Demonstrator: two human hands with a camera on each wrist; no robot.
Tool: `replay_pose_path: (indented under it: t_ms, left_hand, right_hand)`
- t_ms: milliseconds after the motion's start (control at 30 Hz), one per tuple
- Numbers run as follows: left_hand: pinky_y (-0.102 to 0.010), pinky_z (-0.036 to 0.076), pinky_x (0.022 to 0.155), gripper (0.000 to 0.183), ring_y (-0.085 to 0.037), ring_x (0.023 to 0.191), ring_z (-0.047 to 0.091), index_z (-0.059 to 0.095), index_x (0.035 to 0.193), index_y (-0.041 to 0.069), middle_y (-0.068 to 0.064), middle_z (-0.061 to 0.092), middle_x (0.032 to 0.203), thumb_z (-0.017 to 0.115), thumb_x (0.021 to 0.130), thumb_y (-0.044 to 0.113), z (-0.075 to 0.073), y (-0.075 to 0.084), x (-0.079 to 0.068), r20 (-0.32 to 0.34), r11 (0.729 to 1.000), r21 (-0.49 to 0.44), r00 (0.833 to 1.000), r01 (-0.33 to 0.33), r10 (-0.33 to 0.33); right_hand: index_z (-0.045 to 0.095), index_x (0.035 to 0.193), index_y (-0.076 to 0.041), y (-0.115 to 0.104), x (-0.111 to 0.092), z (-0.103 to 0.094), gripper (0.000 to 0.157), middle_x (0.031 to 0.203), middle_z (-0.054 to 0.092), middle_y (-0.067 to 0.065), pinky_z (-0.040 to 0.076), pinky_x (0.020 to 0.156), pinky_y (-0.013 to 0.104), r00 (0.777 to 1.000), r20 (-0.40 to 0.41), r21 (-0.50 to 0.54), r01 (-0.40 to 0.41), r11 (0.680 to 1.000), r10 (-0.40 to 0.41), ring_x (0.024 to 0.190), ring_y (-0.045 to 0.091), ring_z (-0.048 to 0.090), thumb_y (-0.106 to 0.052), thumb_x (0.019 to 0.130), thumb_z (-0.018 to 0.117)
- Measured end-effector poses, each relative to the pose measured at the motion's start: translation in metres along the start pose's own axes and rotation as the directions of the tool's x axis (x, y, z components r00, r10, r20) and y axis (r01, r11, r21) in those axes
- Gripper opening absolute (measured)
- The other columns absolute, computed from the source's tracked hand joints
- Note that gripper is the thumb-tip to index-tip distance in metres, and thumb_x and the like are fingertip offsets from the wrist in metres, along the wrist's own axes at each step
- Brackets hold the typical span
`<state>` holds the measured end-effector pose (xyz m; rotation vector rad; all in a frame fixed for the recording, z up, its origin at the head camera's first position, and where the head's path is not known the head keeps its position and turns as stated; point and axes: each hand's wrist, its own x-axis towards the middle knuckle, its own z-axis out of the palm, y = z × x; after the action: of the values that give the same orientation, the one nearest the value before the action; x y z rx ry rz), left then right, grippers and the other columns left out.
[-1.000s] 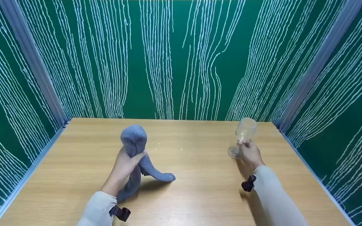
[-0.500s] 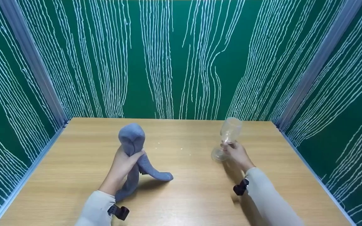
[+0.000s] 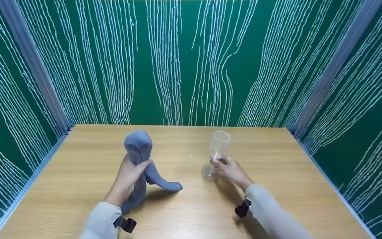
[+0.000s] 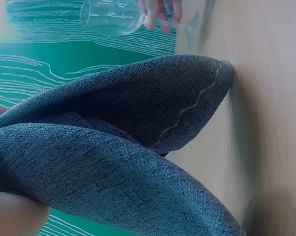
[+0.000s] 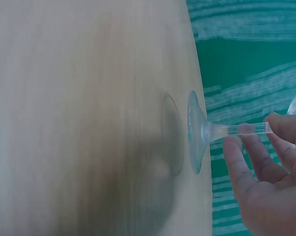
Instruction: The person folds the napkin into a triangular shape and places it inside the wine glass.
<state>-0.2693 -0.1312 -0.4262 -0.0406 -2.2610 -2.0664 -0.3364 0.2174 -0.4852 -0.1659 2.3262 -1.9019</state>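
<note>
On the left of the head view, my left hand [image 3: 131,174] grips a grey-blue cloth [image 3: 138,142] around its middle. The cloth bulges in a rounded fold above the fist, and two tails hang below. In the left wrist view the cloth [image 4: 113,167] fills much of the picture, with pale stitching along one edge. My right hand [image 3: 229,169] pinches a clear stemmed wine glass [image 3: 220,142] by its stem, bowl up. Thumb and fingers on the stem show in the right wrist view, where the glass's round foot [image 5: 194,132] stands off the tabletop with its shadow beside it.
A light wood table [image 3: 191,212] spreads beneath both hands. Several tiny pale specks [image 3: 191,157] lie near its middle. Green walls [image 3: 184,66] with white wavy lines enclose the back and sides, with grey posts [image 3: 337,66] at the corners.
My right hand has carried the wine glass leftward across the table and slightly nearer, toward the middle. My left hand and the cloth have barely moved.
</note>
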Motion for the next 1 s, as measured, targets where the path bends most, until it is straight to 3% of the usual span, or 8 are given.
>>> replay_pose_path:
  t_ms: [267,400,600,867,1000]
  left_hand:
    - [-0.039,0.039,0.09,0.046,-0.023,0.096,0.056,0.044,0.117,0.008,-0.01,0.055,0.107,0.067,0.082,0.026,0.0,0.0,0.0,-0.008,1.0,-0.009,1.0,0.001,-0.001]
    - [-0.039,0.038,0.091,0.047,-0.023,0.097,0.055,0.044,0.118,0.008,-0.011,0.054,0.108,0.068,0.082,0.027,0.0,0.0,0.0,-0.01,1.0,-0.005,1.0,-0.012,0.012]
    - [-0.038,0.037,0.091,0.055,-0.022,0.097,0.055,0.045,0.116,0.01,-0.009,0.054,0.108,0.071,0.077,0.037,0.0,-0.001,-0.001,-0.012,1.0,-0.018,1.0,-0.013,0.013]
    - [-0.038,0.036,0.093,0.044,-0.023,0.098,0.054,0.045,0.118,0.006,-0.011,0.054,0.108,0.067,0.083,0.021,0.001,0.009,-0.006,-0.012,1.0,-0.003,1.0,-0.016,0.016]
    - [-0.038,0.038,0.09,0.046,-0.023,0.095,0.057,0.046,0.116,0.008,-0.011,0.056,0.105,0.07,0.081,0.026,0.001,-0.001,-0.001,-0.009,0.999,-0.018,0.999,-0.036,0.035]
  right_hand:
    - [0.046,0.123,0.005,0.0,-0.007,0.026,0.041,0.118,0.055,0.019,0.042,0.09,0.038,0.99,0.108,0.001,0.089,0.996,-0.088,0.109,0.028,0.053,-0.021,0.092,0.055]
    - [0.047,0.124,0.003,0.002,-0.01,0.035,0.043,0.119,0.056,0.017,0.042,0.091,0.037,0.986,0.139,-0.005,0.088,0.996,-0.087,0.11,0.027,0.053,-0.023,0.091,0.056]
    - [0.052,0.118,0.002,0.003,-0.013,0.044,0.035,0.116,0.057,0.018,0.042,0.09,0.04,0.982,0.165,-0.014,0.094,0.995,-0.09,0.107,0.028,0.054,-0.02,0.091,0.056]
    - [0.056,0.11,0.001,0.009,-0.012,0.051,0.028,0.11,0.06,0.015,0.045,0.086,0.036,0.98,0.158,-0.037,0.128,0.991,-0.121,0.102,0.027,0.056,-0.019,0.09,0.057]
    - [0.056,0.114,-0.001,0.01,-0.012,0.052,0.032,0.11,0.06,0.013,0.044,0.087,0.036,0.98,0.154,-0.054,0.135,0.989,-0.126,0.103,0.025,0.056,-0.021,0.09,0.058]
